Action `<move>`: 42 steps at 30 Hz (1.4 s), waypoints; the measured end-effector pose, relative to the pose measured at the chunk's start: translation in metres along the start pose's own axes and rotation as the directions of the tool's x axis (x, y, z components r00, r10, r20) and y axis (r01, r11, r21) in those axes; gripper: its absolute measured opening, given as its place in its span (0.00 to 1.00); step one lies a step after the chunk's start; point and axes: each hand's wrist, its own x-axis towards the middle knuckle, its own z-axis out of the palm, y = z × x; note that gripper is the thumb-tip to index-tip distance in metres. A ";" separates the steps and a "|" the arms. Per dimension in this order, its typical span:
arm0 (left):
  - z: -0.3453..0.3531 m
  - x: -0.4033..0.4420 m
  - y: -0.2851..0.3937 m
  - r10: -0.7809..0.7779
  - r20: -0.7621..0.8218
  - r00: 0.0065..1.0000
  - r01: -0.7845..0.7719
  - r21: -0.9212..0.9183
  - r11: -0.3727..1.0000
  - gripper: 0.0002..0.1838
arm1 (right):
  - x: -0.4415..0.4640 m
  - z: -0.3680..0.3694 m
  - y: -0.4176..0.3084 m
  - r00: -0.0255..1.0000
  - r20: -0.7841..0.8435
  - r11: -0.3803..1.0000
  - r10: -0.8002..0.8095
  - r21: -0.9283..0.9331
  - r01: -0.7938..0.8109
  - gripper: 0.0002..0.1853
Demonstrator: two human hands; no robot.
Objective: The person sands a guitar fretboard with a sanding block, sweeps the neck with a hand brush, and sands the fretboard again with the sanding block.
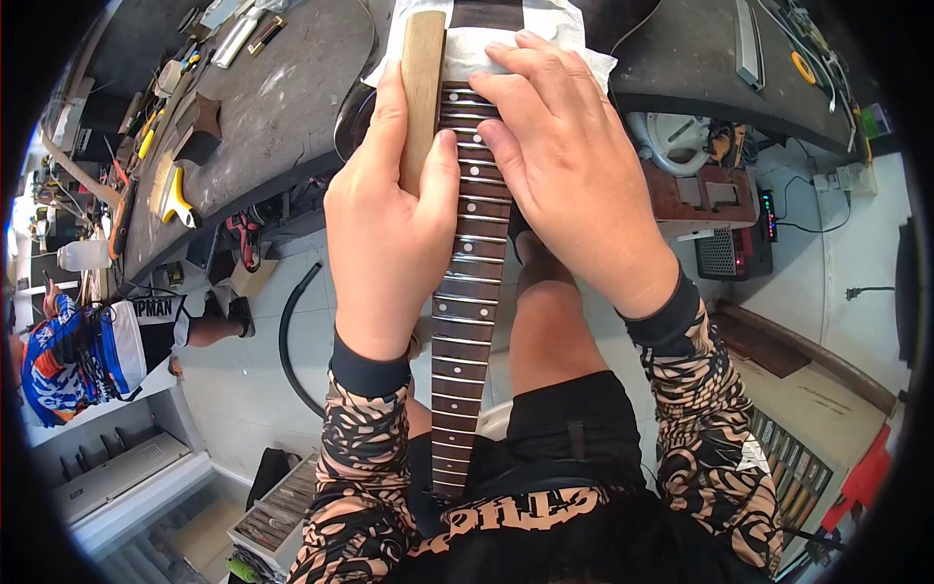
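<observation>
A guitar neck [465, 336] with a dark fretboard, shiny frets and pearly dots runs from the bench edge down toward my lap. My left hand [384, 238] grips a long wooden block [423, 88] between thumb and fingers. The block lies lengthwise along the left edge of the fretboard's upper end; its underside is hidden. Across the fretboard, my right hand [574, 165] rests with fingers spread, its fingertips at the highest frets and on white paper [467, 45]. That paper covers part of the dark guitar body [352, 122].
On the left of the dark workbench [292, 102] lie a yellow-handled brush [173, 200] and several tools. A metal bar [747, 44] and yellow tape roll [803, 66] are at right. Another person [88, 341] is at far left. A black hose [287, 341] lies on the floor.
</observation>
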 end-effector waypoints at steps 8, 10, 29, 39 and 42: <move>-0.005 -0.006 0.003 0.003 0.002 1.000 -0.003 0.043 0.999 0.34 | 0.008 0.001 0.014 0.992 0.063 0.980 -0.111 -0.158 0.120 0.29; -0.009 -0.015 -0.001 0.046 0.005 0.999 -0.047 0.057 0.997 0.33 | 0.007 0.002 0.014 0.992 0.073 0.980 -0.105 -0.164 0.116 0.30; -0.008 -0.018 0.009 0.035 0.015 0.999 -0.035 0.040 0.999 0.33 | 0.003 0.001 0.014 0.994 0.009 0.981 -0.106 -0.161 0.106 0.31; -0.010 -0.018 0.003 0.023 0.029 0.999 -0.024 0.022 0.999 0.34 | 0.004 0.001 0.014 0.994 0.011 0.980 -0.104 -0.171 0.105 0.31; 0.002 0.012 0.000 -0.016 0.029 0.999 0.017 -0.053 0.998 0.34 | 0.003 0.002 0.010 0.993 0.033 0.975 -0.111 -0.191 0.116 0.31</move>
